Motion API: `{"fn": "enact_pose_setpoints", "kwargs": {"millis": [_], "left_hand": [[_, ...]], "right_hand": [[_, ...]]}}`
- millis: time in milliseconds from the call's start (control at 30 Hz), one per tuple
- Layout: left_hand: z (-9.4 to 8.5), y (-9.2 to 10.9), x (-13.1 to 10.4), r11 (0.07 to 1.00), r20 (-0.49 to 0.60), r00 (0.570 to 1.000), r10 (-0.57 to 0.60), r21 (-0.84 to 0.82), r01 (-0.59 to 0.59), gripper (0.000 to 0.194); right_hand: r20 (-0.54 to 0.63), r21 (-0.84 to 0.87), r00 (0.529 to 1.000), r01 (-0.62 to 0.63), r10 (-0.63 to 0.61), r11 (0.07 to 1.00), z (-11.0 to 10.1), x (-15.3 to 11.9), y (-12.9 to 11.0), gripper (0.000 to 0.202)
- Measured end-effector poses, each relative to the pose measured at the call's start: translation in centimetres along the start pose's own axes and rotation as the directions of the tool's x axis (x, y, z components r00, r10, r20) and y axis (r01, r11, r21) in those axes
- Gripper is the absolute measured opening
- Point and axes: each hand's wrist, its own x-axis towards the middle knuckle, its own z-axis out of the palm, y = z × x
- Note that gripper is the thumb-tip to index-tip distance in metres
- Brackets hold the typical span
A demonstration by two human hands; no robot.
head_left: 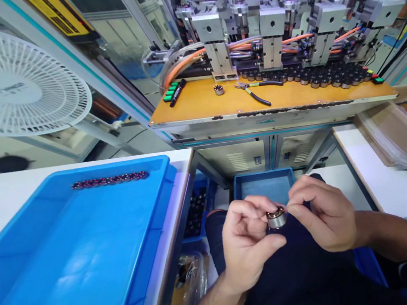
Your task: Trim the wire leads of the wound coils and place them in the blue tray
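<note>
My left hand point(246, 247) grips a small round motor part point(277, 220) between thumb and fingers, above my lap. The part has a silver metal ring for its side and dark, copper-coloured windings on top. At its right edge, my right hand point(322, 212) is closed in a pinch, thumb against forefinger. What the pinch holds is too small to make out; it may be a thin wire end. A similar motor part point(219, 90) sits alone on the orange bench top, beside cutting pliers point(255, 90) with black and yellow handles lying with their jaws to the left.
A blue tray point(91, 267) with a row of motor parts point(109, 180) stands on the left table. Many more parts point(328, 76) crowd the bench under the machine point(269, 24). A white fan point(17, 82) stands left; plastic-wrapped sheets point(399, 131) lie right.
</note>
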Motion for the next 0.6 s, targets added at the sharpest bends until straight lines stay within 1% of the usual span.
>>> {"fn": "enact_pose_setpoints", "kwargs": {"millis": [67, 133, 200, 233, 267, 333, 433, 500, 567, 600], "left_hand": [[-0.1, -0.2, 0.1, 0.997, -0.009, 0.998, 0.056, 0.058, -0.055, 0.03], [-0.3, -0.3, 0.1, 0.988, -0.003, 0.996, 0.091, 0.123, -0.09, 0.027], [-0.6, -0.4, 0.0, 0.981, -0.009, 0.996, 0.083, 0.178, -0.08, 0.022], [-0.8, -0.4, 0.0, 0.98, -0.014, 0.998, 0.067, 0.188, -0.064, 0.02], [-1.0, -0.4, 0.0, 0.982, -0.016, 0.999, 0.048, 0.185, -0.044, 0.018], [-1.3, -0.5, 0.0, 0.987, -0.016, 1.0, 0.013, 0.158, -0.01, 0.016], [-1.7, -0.4, 0.0, 0.991, -0.018, 1.0, -0.005, 0.137, 0.007, 0.015], [-1.8, -0.5, 0.0, 0.99, -0.022, 1.0, -0.013, 0.143, 0.016, 0.016], [-2.0, -0.5, 0.0, 0.989, -0.014, 1.0, -0.015, 0.147, 0.017, 0.017], [-2.0, -0.6, -0.1, 0.989, -0.011, 1.0, -0.014, 0.149, 0.015, 0.017]], "right_hand": [[-0.021, 0.019, 0.999, -0.039, 0.039, 0.999, 0.2, -0.2, -0.2, 0.012], [-0.044, 0.069, 0.993, -0.11, 0.113, 0.992, 0.4, -0.5, -0.5, 0.011], [-0.035, 0.166, 0.973, -0.221, 0.23, 0.961, 0.5, -0.6, -0.9, 0.012], [-0.003, 0.231, 0.955, -0.289, 0.298, 0.929, 0.6, -0.7, -1.0, 0.013], [0.05, 0.299, 0.929, -0.363, 0.365, 0.882, 0.6, -0.7, -1.1, 0.014], [0.194, 0.417, 0.856, -0.514, 0.479, 0.75, 0.6, -0.8, -1.2, 0.014], [0.385, 0.499, 0.731, -0.679, 0.564, 0.539, 0.7, -0.9, -0.8, 0.017], [0.466, 0.504, 0.663, -0.743, 0.586, 0.439, 0.8, -1.0, -0.4, 0.022], [0.518, 0.51, 0.623, -0.775, 0.587, 0.373, 0.9, -1.0, 0.0, 0.024], [0.537, 0.519, 0.617, -0.779, 0.576, 0.352, 1.0, -1.1, 0.2, 0.024]]}}
